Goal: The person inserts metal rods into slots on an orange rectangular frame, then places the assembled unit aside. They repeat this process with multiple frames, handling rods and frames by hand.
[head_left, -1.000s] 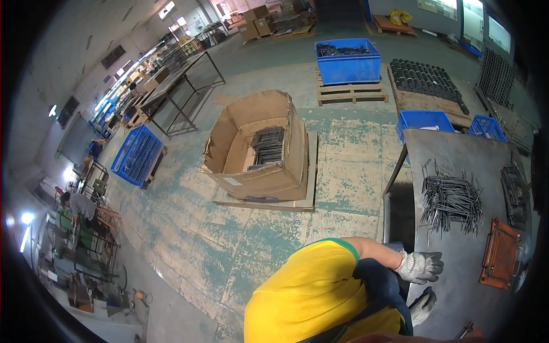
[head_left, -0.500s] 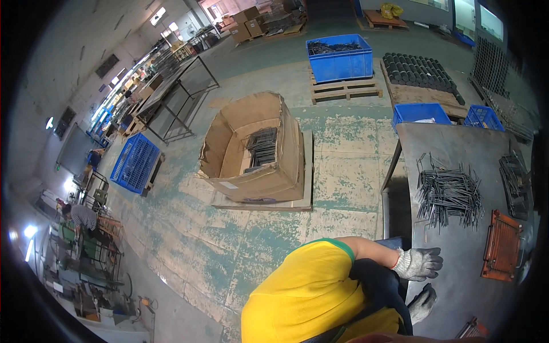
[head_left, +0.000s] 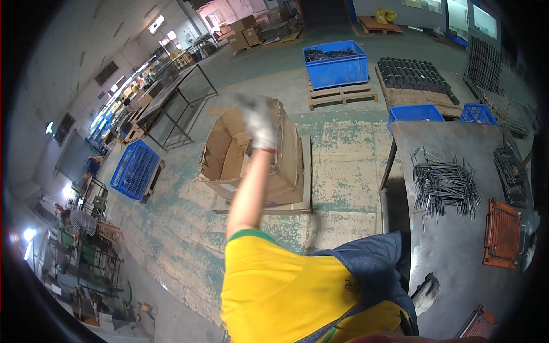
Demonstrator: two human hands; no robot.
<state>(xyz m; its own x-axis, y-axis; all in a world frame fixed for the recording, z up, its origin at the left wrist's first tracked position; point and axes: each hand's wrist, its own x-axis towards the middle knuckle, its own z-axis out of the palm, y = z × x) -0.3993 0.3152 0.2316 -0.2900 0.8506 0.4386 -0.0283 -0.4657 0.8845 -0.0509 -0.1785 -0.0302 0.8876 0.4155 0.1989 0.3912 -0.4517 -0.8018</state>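
Observation:
My left arm stretches out over the large cardboard box [head_left: 251, 191], and my left hand [head_left: 262, 123], in a whitish glove with grey fingers, is smeared by motion above its opening. Whether the fingers hold anything cannot be made out. My right hand [head_left: 426, 292], also gloved, is low at the near edge of the metal table [head_left: 440, 251], close to my blue apron. Its fingers are partly hidden. On the table lies a pile of thin dark metal rods [head_left: 446, 186]. The rods inside the box are now mostly covered by my left hand and arm.
An orange-red metal fixture [head_left: 502, 233] and a second dark metal stack [head_left: 510, 174] sit at the table's right. A blue bin [head_left: 337, 71] stands on a pallet behind. A blue crate [head_left: 135, 170] is at left. Dark rolls [head_left: 414, 80] lie on boards at far right.
My left hand has swung from the table's near edge out to the left, over the box. My torso has turned with it. The right hand has stayed at the table edge.

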